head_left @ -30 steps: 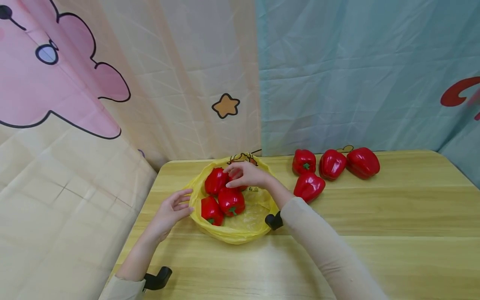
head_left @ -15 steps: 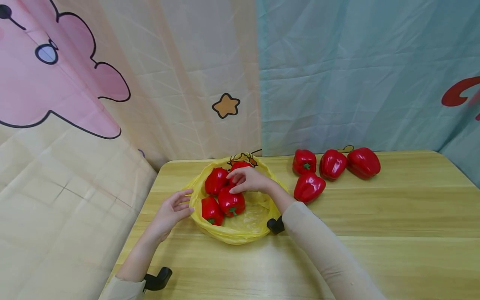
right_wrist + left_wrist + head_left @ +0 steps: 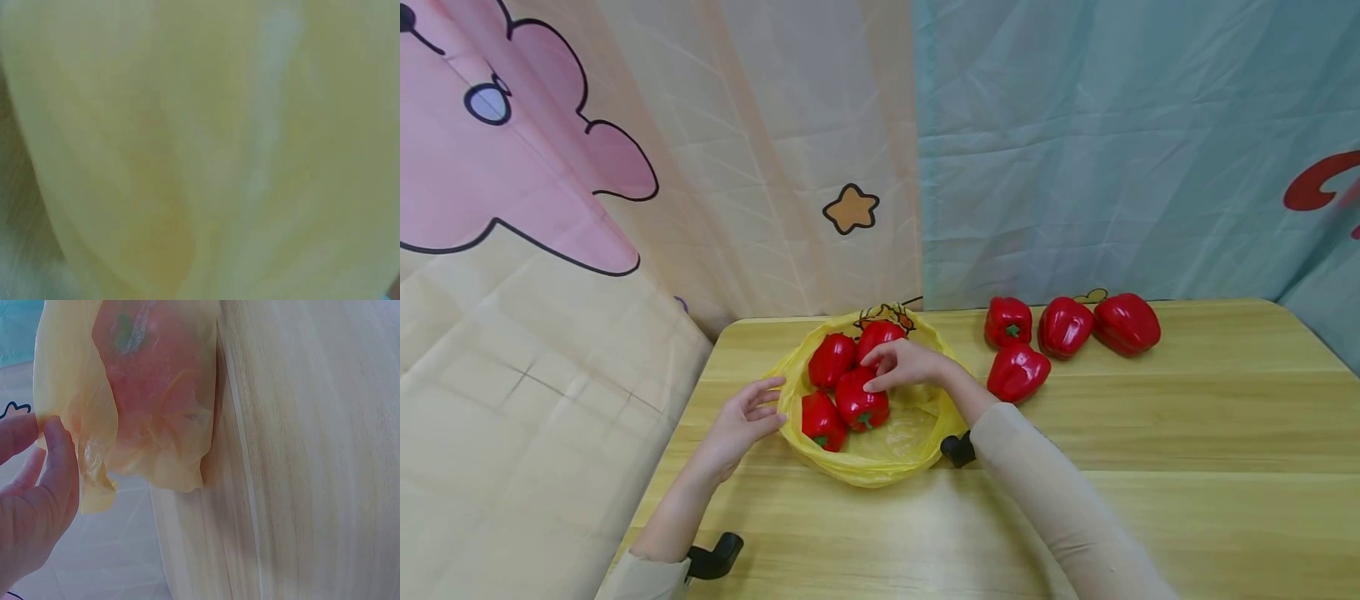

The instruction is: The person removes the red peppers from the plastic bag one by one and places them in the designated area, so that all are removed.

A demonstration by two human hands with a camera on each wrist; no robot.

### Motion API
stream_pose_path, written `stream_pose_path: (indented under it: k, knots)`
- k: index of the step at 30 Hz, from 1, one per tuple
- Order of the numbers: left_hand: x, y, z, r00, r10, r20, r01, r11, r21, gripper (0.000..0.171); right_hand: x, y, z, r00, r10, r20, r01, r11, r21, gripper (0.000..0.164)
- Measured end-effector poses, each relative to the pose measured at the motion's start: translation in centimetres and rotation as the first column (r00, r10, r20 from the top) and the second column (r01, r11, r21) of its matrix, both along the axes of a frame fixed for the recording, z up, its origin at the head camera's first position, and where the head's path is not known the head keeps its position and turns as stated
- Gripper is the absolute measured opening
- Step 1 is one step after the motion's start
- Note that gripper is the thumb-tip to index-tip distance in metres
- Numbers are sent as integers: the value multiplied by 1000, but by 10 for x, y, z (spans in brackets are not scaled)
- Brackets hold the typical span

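Several red bell peppers (image 3: 862, 402) lie in a yellow plastic bag (image 3: 880, 475) whose mouth is spread wide on the table. With its fingertips my left hand (image 3: 741, 427) touches the bag's left rim; the thumb and index finger stand apart there. Seen from the left wrist, fingertips (image 3: 57, 434) meet the bag's edge, and a red pepper (image 3: 159, 381) shows through the plastic. Inside the mouth my right hand (image 3: 906, 364) hovers over the peppers, loosely curved and holding nothing, close to the rear pepper (image 3: 878, 336). Blurred yellow plastic (image 3: 206, 144) fills the right wrist view.
To the right of the bag, more red bell peppers (image 3: 1018, 373) lie on the wooden table (image 3: 1187, 433), several of them near its back edge. A printed curtain (image 3: 1037, 150) hangs right behind the table and along its left side.
My right hand has eased off the rear pepper and shifted slightly right, leaving more of that pepper visible. The left hand stays at the rim.
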State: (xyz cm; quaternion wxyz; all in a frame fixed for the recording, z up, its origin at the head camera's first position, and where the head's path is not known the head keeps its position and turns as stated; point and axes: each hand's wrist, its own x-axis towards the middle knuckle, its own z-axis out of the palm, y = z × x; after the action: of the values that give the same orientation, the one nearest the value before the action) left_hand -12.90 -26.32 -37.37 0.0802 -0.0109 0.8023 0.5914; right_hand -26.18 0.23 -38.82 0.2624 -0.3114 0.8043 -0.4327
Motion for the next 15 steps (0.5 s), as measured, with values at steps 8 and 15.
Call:
stream_pose_path:
  k: [8, 15]
  knots:
    - [0, 0, -1, 1000, 4, 1, -4, 1000, -1, 55, 1, 0, -3, 992, 13, 124, -19, 999, 46, 51]
    - [-1, 0, -1, 1000, 1, -1, -1, 1000, -1, 55, 3, 0, -4, 980, 6, 201, -15, 999, 43, 55]
